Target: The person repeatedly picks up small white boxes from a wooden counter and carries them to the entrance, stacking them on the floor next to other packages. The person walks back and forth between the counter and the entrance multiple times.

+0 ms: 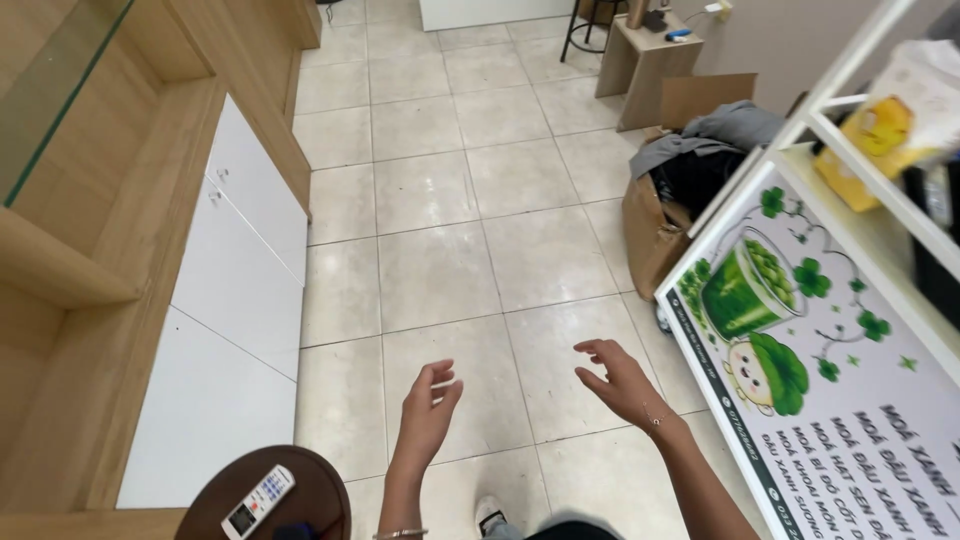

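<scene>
Both hands — left hand (428,405), right hand (622,380) — hover empty, fingers loosely apart, above the tiled floor (440,190), just beyond a round stool (320,480) bearing a remote (257,501).

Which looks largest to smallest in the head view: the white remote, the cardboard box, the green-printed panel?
1. Panel, though its nearness to the camera enlarges it.
2. Box.
3. Remote, smallest despite lying close.
</scene>
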